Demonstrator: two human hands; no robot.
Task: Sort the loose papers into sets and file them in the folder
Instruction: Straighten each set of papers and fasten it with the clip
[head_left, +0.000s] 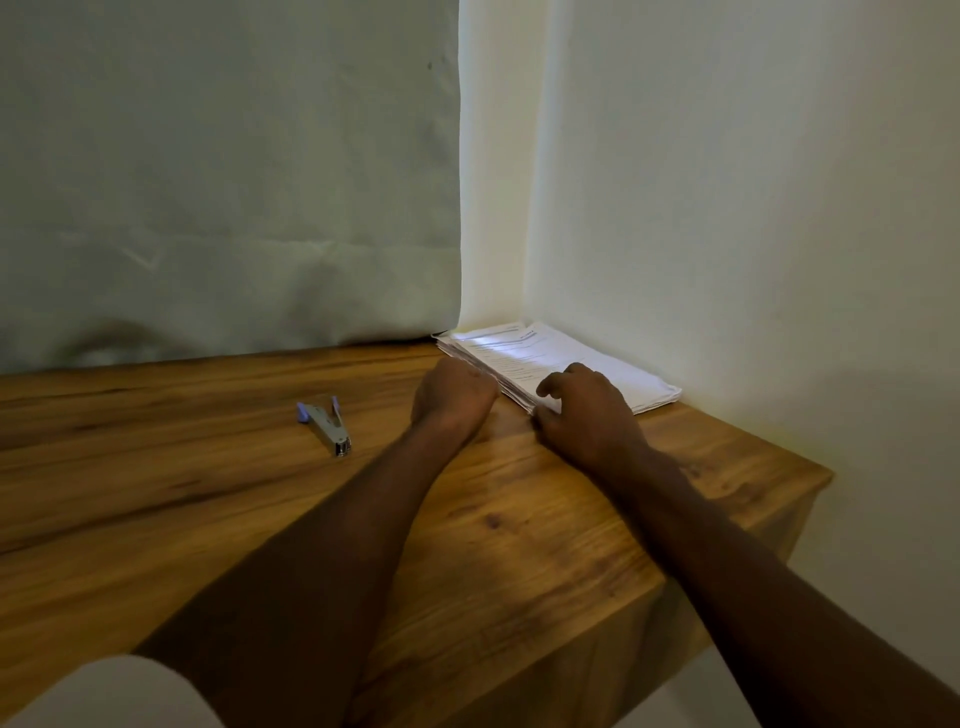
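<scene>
A stack of white printed papers (550, 358) lies flat in the far right corner of the wooden table (208, 499), against the wall. My left hand (453, 392) is at the stack's left edge with its fingers curled in under that edge. My right hand (587, 410) is at the near corner of the stack, fingers bent on top of the sheets and thumb at the corner's edge. No folder is in view.
A small metal stapler with purple ends (326, 421) lies on the table left of my hands. A grey curtain (228, 182) hangs behind the table and a white wall (753, 208) bounds it on the right. The table's right edge (810, 499) drops off close by.
</scene>
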